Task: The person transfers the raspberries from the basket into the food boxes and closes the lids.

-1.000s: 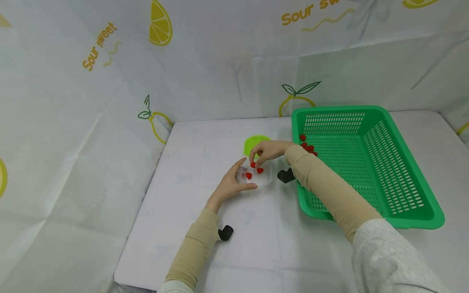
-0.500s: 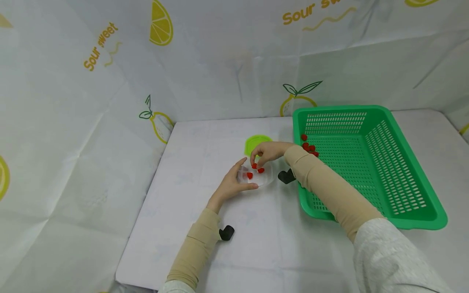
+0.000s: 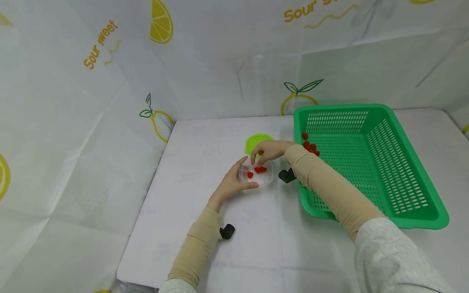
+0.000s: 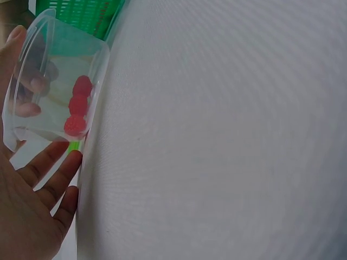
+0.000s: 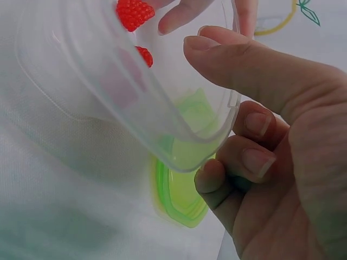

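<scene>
A clear plastic container (image 3: 267,178) stands on the table with three red raspberries (image 4: 78,105) lined up on its bottom in the left wrist view. My left hand (image 3: 231,184) holds the container from the left side, thumb near the front and fingers spread toward the back. My right hand (image 3: 270,150) reaches down over the container's far rim. Its thumb and index finger are apart with nothing between them, just above two raspberries (image 3: 260,169) lying side by side. In the right wrist view its other fingers bend outside the container wall (image 5: 179,146).
A lime-green lid (image 3: 256,140) lies behind the container, partly hidden by the right hand. On the right stands a large green plastic basket (image 3: 421,223), with several raspberries (image 3: 312,147) along its left side, under the right forearm. A lemon-print sheet (image 3: 220,73) hangs behind the table.
My right thumb and index finger have let go of a raspberry, which now rests beside another in the container. The left hand keeps its place on the container.
</scene>
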A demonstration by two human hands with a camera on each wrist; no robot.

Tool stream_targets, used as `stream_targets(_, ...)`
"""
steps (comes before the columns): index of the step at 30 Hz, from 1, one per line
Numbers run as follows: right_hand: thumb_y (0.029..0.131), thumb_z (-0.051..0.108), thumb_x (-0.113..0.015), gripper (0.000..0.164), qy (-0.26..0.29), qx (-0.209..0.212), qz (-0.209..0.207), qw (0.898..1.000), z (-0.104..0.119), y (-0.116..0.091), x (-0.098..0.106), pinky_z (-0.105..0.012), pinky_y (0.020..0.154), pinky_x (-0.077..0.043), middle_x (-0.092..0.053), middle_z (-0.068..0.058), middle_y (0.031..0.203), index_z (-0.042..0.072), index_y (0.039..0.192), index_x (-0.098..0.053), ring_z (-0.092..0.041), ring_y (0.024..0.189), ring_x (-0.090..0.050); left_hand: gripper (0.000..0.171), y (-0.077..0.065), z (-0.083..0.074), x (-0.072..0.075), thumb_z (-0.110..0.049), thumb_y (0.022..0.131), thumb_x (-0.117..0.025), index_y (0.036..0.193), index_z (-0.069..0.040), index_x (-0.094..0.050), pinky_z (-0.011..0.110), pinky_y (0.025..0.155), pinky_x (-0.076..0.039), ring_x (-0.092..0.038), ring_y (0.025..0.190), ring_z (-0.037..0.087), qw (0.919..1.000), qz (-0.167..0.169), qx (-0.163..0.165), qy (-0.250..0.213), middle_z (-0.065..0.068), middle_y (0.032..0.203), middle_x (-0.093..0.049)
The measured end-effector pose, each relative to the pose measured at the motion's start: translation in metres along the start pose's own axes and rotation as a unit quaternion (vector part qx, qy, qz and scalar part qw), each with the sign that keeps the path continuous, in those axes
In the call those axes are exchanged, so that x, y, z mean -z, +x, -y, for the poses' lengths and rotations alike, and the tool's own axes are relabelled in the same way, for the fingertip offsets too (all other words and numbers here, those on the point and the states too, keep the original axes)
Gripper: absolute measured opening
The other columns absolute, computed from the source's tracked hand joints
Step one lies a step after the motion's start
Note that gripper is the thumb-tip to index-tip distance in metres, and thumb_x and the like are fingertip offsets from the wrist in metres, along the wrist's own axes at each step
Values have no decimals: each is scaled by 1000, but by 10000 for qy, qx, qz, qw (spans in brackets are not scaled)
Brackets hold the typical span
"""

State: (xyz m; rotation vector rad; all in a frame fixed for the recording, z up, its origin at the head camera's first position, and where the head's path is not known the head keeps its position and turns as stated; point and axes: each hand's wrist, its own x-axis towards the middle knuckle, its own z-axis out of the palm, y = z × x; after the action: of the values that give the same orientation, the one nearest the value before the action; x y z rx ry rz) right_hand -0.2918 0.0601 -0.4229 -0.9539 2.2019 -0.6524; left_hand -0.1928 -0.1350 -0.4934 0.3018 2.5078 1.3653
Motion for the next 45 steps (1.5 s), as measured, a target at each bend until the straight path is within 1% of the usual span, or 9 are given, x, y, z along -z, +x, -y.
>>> stream_targets(6, 86, 14, -64, 17, -35, -118, 9, 9999, 1, -1, 1, -25, 66, -33, -52, -2, 93, 12, 102, -69, -17, 84, -39, 94, 1, -1, 0, -52, 65, -79, 141, -46, -23, 52, 108, -32, -41, 128, 18, 10000, -10, -17, -6, -4, 135, -47)
stream_targets(11, 86, 16, -65, 17, -39, -128, 1, 9999, 1, -1, 1, -25, 63, -32, -45, 0, 81, 13, 102, -69, -16, 78, -39, 94, 0, -2, 0, -51, 65, -80, 141, -46, -23, 52, 109, -31, -40, 129, 19, 10000, -10, -14, -18, -4, 133, -48)
stream_targets(15, 86, 16, -65, 17, 18, -79, -36, 10000, 2, -2, 0, -24, 62, -32, -40, 0, 74, 12, 102, -69, -16, 73, -39, 96, -1, -2, 0, -52, 65, -79, 142, -46, -22, 54, 110, -29, -35, 134, 20, 10000, 23, 8, 11, -3, 138, -45)
stream_targets(19, 86, 17, -66, 18, 75, -100, -89, 9999, 4, -6, 2, -25, 64, -33, -43, 1, 77, 13, 103, -68, -16, 76, -40, 96, -1, 0, 0, -53, 65, -79, 142, -47, -21, 54, 110, -28, -34, 135, 21, 10000, 39, 32, 20, -2, 139, -44)
stream_targets(22, 86, 18, -66, 19, 138, -107, -180, 9997, 8, -10, 6, -26, 64, -33, -42, 0, 76, 13, 104, -68, -17, 74, -39, 96, -1, 0, 0, -53, 65, -79, 142, -48, -22, 54, 110, -28, -34, 135, 21, 10000, 21, 50, -3, -3, 138, -44)
stream_targets(28, 85, 19, -67, 21, 234, 107, -673, 9974, 11, -23, 18, -27, 63, -32, -37, -1, 72, 11, 105, -69, -16, 69, -35, 95, -1, -1, 1, -52, 65, -79, 141, -48, -22, 52, 110, -30, -37, 131, 20, 10000, 42, 26, -42, -4, 133, -47)
stream_targets(34, 85, 22, -68, 20, 497, 200, -1150, 9919, 13, -45, 33, -28, 64, -34, -38, -3, 75, 16, 103, -69, -17, 67, -35, 97, 1, -3, 0, -51, 66, -79, 144, -43, -22, 52, 109, -30, -39, 129, 20, 10000, 52, -22, -22, -3, 132, -48)
stream_targets(39, 85, 26, -68, 21, 970, 123, -1507, 9837, 8, -64, 39, -29, 65, -35, -37, -4, 75, 17, 104, -69, -16, 67, -34, 98, 1, -3, -1, -50, 65, -80, 145, -39, -23, 52, 111, -28, -38, 131, 21, 10000, 18, -7, 44, -2, 132, -49)
stream_targets(45, 85, 32, -67, 23, 1286, -29, -1988, 9716, -4, -90, 40, -29, 68, -37, -41, -3, 75, 18, 104, -69, -14, 70, -37, 98, -1, -3, -1, -50, 65, -80, 144, -41, -23, 52, 112, -26, -35, 134, 21, 9999, 7, 63, 78, -1, 134, -48)
